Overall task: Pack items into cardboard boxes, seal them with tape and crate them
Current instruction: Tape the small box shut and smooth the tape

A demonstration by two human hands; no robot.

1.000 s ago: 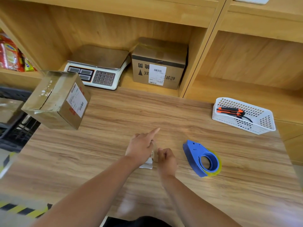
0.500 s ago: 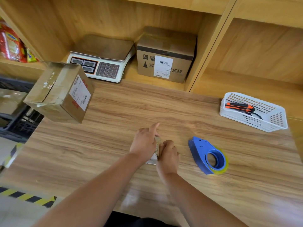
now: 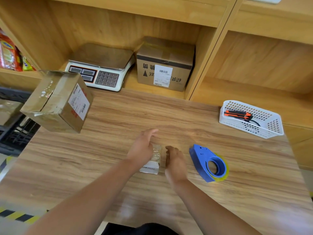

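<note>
Two hands, closed together over the small clear packet (image 3: pixel 155 160) half a second ago, now part; the left hand (image 3: pixel 142 150) rests against its left edge, fingers loose and forefinger straight; the right hand (image 3: pixel 175 161) sits just beside it, fingers loosely curled, holding nothing; the packet lies flat on the table (image 3: pixel 118 119) at centre frame, probably ready for boxing; the cardboard box (image 3: pixel 57 100) at the left stands well apart, flaps closed; the tape dispenser (image 3: pixel 209 162) lies right of the hands; a knife (image 3: pixel 238 114) sits in the white basket (image 3: pixel 271 129).
</note>
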